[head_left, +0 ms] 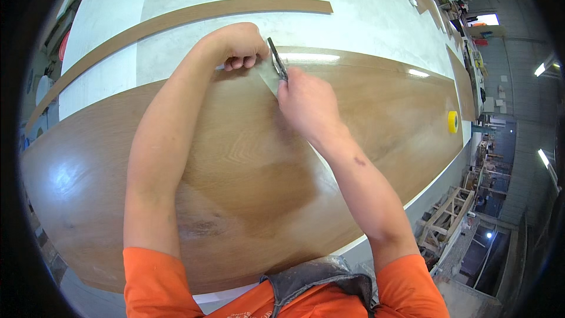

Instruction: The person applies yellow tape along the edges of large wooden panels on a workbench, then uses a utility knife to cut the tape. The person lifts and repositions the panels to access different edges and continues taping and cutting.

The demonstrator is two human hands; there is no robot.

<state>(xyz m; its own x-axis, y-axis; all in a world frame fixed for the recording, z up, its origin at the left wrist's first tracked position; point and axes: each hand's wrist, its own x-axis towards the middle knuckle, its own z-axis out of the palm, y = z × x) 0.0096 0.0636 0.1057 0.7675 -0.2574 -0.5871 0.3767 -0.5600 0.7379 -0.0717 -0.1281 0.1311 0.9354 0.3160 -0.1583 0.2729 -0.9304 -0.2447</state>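
The wide brown panel (pixel 247 159) is wood-grained veneer, smooth and glossy enough to mirror the ceiling lights. The strip (pixel 176 19) beyond it looks like the same veneer, duller. The bench top (pixel 365 17) is pale, matt and blotchy. The small knife (pixel 277 59) looks like dark metal.

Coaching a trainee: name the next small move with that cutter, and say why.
Probably draw the dark slim cutter in the right hand a little further along the glossy brown wood-grain panel: its tip meets the clear film strip that the left hand pinches taut.
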